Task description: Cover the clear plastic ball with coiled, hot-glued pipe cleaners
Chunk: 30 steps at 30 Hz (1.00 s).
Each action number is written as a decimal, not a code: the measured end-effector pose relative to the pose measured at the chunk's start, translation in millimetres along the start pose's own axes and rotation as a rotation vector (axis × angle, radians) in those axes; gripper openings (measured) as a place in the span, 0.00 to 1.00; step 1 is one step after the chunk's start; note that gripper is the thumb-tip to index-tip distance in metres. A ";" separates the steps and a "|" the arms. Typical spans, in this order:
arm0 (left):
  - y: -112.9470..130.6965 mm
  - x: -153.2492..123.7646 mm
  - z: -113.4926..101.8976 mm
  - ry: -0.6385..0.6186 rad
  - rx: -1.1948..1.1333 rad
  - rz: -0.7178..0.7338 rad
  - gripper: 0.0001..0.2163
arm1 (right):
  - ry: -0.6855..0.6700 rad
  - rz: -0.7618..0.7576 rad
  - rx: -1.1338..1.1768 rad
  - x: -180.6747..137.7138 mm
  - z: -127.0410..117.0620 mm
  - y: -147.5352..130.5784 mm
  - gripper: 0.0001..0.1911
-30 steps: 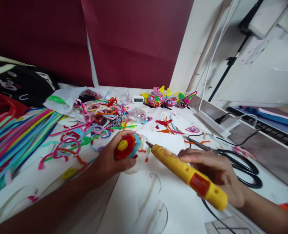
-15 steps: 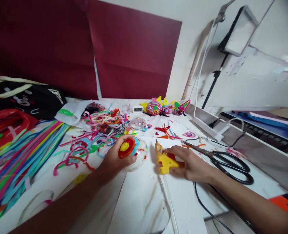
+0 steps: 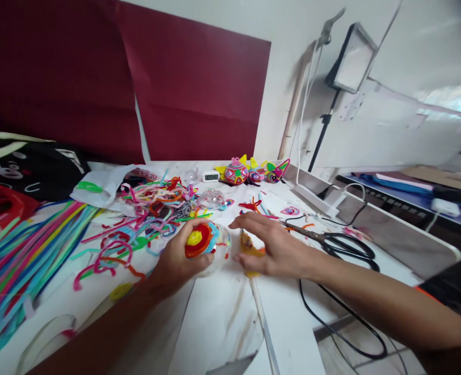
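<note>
My left hand (image 3: 179,262) is wrapped round a clear plastic ball (image 3: 223,249). Yellow, red, orange and light-blue fuzzy stems are coiled in rings on the ball's near side. My right hand (image 3: 283,251) is off to the right of the ball, thumb and fingers apart, with nothing seen between them. Partly behind that hand lies a yellow glue gun (image 3: 249,249) on a white sheet, its nozzle pointing away from me. A clear glue stick (image 3: 262,317) runs from the gun's back end towards me.
Black-handled scissors (image 3: 337,246) lie right of my right hand. Loose fuzzy stems (image 3: 163,200) and a long bundle (image 3: 46,245) cover the left side. Decorated balls (image 3: 236,171) and a small clock (image 3: 210,176) stand at the back. A black cable (image 3: 332,328) hangs at right.
My right hand has let go of the glue gun's handle and moved left over it, fingers spreading towards the ball. The left hand still grips the ball. The whole view has shifted slightly.
</note>
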<state>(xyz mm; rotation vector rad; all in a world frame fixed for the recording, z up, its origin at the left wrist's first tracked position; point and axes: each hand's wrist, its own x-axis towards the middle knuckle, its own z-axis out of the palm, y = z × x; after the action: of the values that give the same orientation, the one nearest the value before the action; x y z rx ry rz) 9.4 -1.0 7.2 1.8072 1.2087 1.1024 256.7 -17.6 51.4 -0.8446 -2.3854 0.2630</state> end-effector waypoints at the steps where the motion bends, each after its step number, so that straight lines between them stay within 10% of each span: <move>1: 0.7 -0.3 0.7 -0.001 0.016 0.009 0.30 | 0.015 -0.005 0.012 6.2 4.7 -2.4 0.25; 30: -9.2 6.6 5.9 -0.072 0.226 0.047 0.33 | -0.073 0.055 0.101 26.5 34.9 14.7 0.21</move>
<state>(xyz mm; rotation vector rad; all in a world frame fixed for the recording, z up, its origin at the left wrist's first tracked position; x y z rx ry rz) 12.8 7.7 -1.4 2.0361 1.2970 0.9485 227.1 10.8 30.3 -0.8674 -2.3965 0.4393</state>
